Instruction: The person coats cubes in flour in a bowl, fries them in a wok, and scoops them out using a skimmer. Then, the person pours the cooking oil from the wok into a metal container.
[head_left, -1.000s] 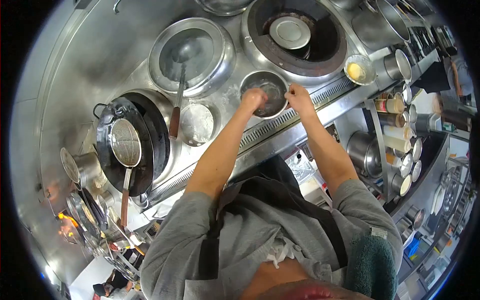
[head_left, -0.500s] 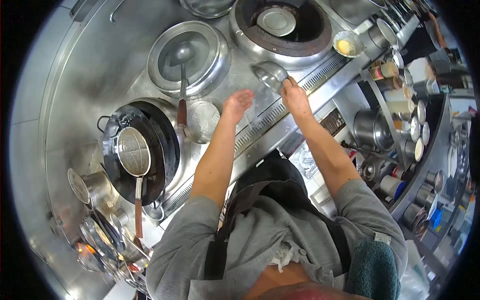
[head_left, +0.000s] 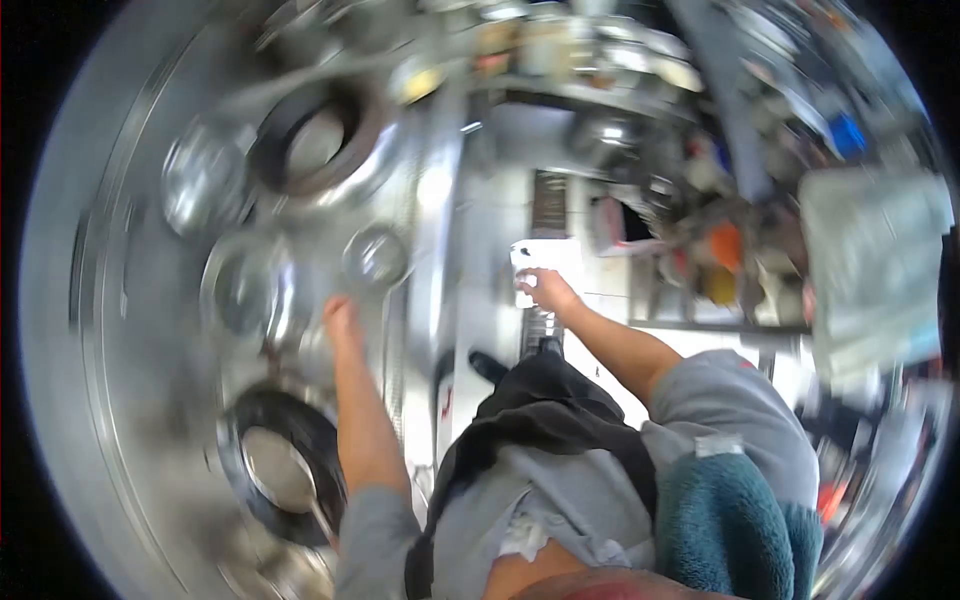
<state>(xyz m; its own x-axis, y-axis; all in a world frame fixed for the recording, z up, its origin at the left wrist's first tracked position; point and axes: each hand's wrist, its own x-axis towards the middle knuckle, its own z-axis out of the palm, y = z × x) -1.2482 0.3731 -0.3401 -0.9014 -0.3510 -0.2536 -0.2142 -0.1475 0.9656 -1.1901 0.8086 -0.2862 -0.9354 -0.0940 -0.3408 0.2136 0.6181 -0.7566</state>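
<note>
Over the steel counter, my left hand (head_left: 342, 320) is smeared by motion, and its fingers cannot be made out. It is beside the lidded steel pot (head_left: 248, 285) and below the small metal bowl (head_left: 377, 256), touching neither. My right hand (head_left: 549, 290) reaches out past the counter's front edge, at a white object (head_left: 548, 256). Blur hides whether its fingers grip that object or only overlap it in view. The small bowl rests on the counter, apart from both hands.
A dark wok (head_left: 325, 440) with a strainer (head_left: 278, 468) lies at the lower left. The round burner (head_left: 375, 150) and a bowl with yellow contents (head_left: 414, 80) are farther up. Shelves with containers stand at the right, near a pale plastic-covered stack (head_left: 872, 270).
The view has swung right and blurred. My right hand has let go of the metal bowl, which now rests on the counter, and has moved out beyond the counter edge to the white object.
</note>
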